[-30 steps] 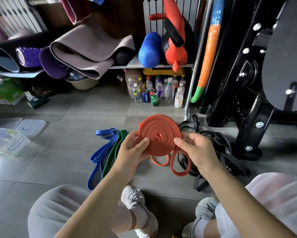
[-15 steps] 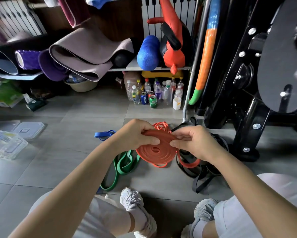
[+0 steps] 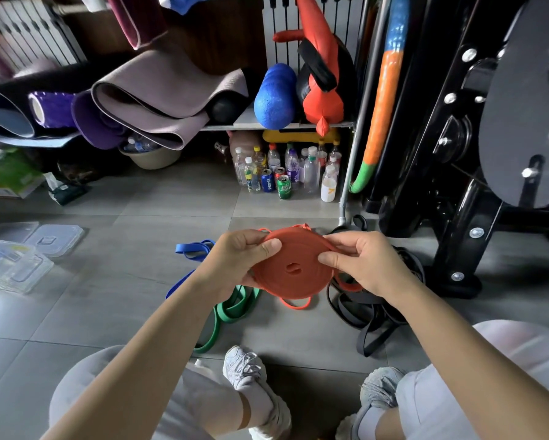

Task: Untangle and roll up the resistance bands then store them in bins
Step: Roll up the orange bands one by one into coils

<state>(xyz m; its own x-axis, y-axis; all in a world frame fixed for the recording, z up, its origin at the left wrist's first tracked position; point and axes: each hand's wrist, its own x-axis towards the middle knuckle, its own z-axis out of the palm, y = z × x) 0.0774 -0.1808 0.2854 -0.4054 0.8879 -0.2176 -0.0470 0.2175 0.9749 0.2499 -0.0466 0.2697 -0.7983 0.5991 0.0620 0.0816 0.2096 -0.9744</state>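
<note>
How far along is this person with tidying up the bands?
Mostly done: the orange band is wound into a flat coil. In hand: the left hand and right hand pinch that coil, with a short loose end hanging below. Remaining: the blue band, green band and black bands lie unrolled on the floor, and the clear bin at far left shows no band inside.

Lighting: soft daylight from left; pale glare on floor tiles (image 3: 3, 312). Shadows: deep beneath shelf (image 3: 247, 120). Distortion: wide-angle bowing at edges. Blur: radiator (image 3: 28, 30), upper left; centre sharp.
</note>
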